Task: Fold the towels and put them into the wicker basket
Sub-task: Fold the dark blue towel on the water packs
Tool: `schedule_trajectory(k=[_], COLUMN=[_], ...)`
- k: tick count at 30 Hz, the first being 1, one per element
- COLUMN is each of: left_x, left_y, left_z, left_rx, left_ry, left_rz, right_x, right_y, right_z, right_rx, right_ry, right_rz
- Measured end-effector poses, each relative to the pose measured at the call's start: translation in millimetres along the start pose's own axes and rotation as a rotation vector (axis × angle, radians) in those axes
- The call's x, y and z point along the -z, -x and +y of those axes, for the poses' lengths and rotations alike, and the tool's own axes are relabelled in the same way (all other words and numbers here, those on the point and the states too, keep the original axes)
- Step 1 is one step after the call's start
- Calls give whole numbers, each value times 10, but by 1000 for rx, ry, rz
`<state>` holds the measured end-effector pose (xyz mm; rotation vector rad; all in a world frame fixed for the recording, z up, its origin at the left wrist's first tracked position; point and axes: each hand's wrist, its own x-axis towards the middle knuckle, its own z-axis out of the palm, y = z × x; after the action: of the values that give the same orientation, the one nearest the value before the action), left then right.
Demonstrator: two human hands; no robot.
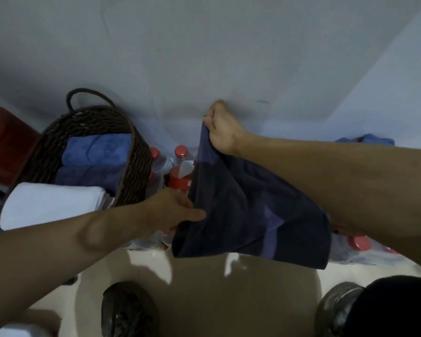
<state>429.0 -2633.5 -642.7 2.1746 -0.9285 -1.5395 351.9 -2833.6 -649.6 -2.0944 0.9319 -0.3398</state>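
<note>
A dark navy towel (248, 210) hangs in the air in front of me. My right hand (223, 130) pinches its top corner high up near the wall. My left hand (173, 210) grips the towel's left edge lower down, thumb on the cloth. To the left stands the dark wicker basket (136, 164) with a loop handle. Inside it lie a folded light blue towel (95, 149) and a folded dark blue towel (88, 176). A folded white towel (51, 203) rests at the basket's near end.
Packs of bottles with red caps (180, 152) stand behind and below the held towel. More blue cloth (374, 139) lies at the right by the wall. A red object (3, 142) sits far left. My two shoes (129, 310) stand on the pale floor.
</note>
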Motion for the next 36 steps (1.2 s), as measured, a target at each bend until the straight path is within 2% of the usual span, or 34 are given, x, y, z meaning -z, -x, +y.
schedule_trajectory(k=[5, 9, 11, 15, 20, 22, 24, 27, 28, 30, 33, 34, 36], left_x=[-167, -339, -372, -362, -352, -317, -252, -61, -10, 39, 26, 16, 6], left_y=[320, 524, 555, 603, 620, 610, 577, 497, 455, 346, 93, 1, -225], left_z=[-494, -798, -869, -977, -1077, -1054, -1012, -768, -646, -363, -10, 104, 285], left_rx=[117, 188, 175, 148, 169, 160, 216, 338, 335, 180, -318, -434, -572], left_ry=[58, 359, 432, 463, 440, 371, 196, -375, -476, -548, -624, -611, -595], left_rz=[-137, -35, 31, 107, 25, -9, -69, -235, -260, -174, 236, 333, 404], right_x=[-165, -331, -401, -508, -612, -618, -588, -458, -388, -190, 224, 368, 637], right_y=[-49, -55, -57, -66, -62, -64, -67, -51, -34, 29, 190, 254, 399], right_z=[102, 159, 162, 163, 219, 229, 212, 162, 152, 164, 288, 347, 508], right_rx=[-8, -22, -18, 32, 135, 136, 132, 97, 89, 110, 147, 131, 55], right_ry=[45, 122, 132, 148, 238, 245, 250, 213, 217, 257, 358, 399, 483], right_rz=[-50, -78, -57, 7, 34, 45, 33, -29, -33, -12, 16, 8, -49])
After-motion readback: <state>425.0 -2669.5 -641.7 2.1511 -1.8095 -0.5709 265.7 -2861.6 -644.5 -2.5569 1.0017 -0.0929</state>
